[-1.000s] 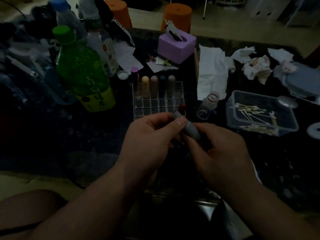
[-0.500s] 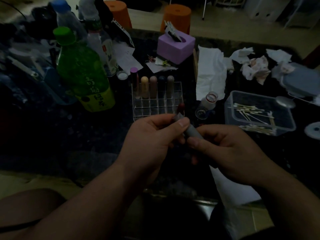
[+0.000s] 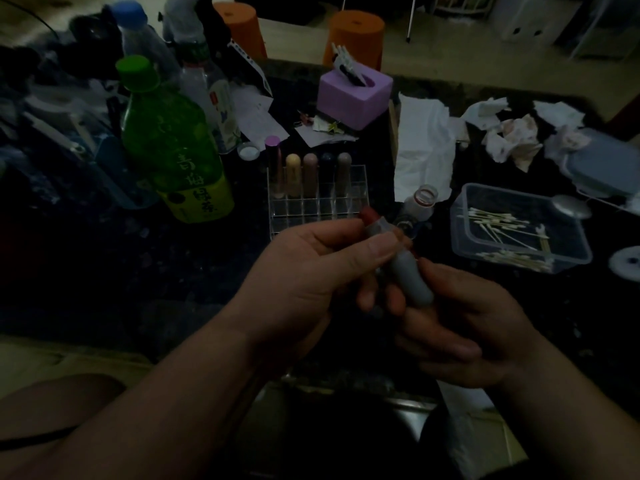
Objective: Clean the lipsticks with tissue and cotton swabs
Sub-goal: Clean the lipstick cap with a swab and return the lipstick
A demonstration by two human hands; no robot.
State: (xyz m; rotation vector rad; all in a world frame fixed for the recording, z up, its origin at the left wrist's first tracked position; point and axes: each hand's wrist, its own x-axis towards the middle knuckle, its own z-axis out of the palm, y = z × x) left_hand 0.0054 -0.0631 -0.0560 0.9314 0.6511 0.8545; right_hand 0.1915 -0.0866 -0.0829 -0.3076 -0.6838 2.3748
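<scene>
Left hand (image 3: 304,271) pinches the grey lipstick (image 3: 410,277) near its red tip; right hand (image 3: 460,323) curls round its base. Clear rack (image 3: 304,213) at twelve o'clock.

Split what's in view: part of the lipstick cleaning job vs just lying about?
Job:
- lipstick, gripped by left hand and right hand
- lipstick rack
- cotton swab tub
- tissue sheet
- crumpled tissues

Lying about:
- green bottle
- purple holder
- orange stool

Bare tabletop (image 3: 86,265) at left; green bottle (image 3: 173,150), lipstick rack (image 3: 311,206) and swab box (image 3: 519,233) block beyond.
</scene>
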